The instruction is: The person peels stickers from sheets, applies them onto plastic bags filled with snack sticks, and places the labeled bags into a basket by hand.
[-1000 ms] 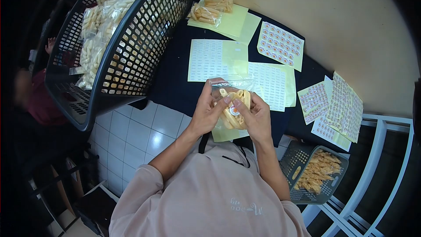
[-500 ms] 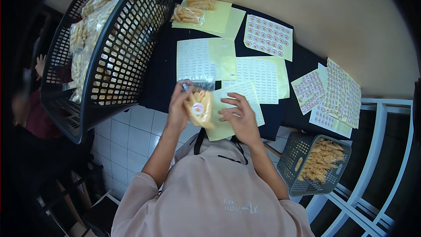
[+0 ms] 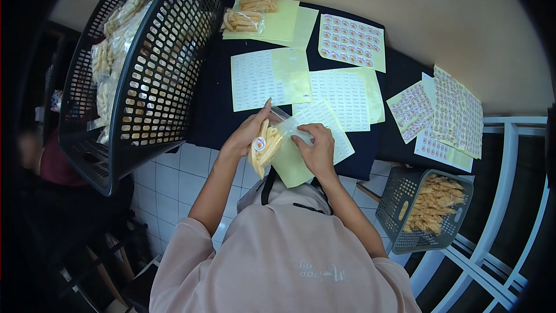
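Observation:
My left hand (image 3: 246,134) grips a clear plastic bag of pale yellow snack sticks (image 3: 267,146), which is tilted, its clear upper end pointing up and right. A round white label with a red and orange print (image 3: 260,144) is on the bag's front. My right hand (image 3: 317,149) is at the right edge of the bag's clear end, thumb and fingertips brought together; what is between them is too small to make out. Just beneath the hands are a yellow backing sheet (image 3: 291,165) and a sheet of small printed labels (image 3: 333,136).
A large dark basket (image 3: 168,64) of bagged sticks stands at left. More label sheets (image 3: 255,78) lie on the dark table, with bagged sticks (image 3: 243,20) at the back. Round-sticker sheets (image 3: 353,40) lie farther right. A smaller basket (image 3: 397,208) at lower right holds filled bags.
The bag has turned in my left hand, its clear end now toward the right. My right hand has moved in to the bag's edge and its fingers have closed together.

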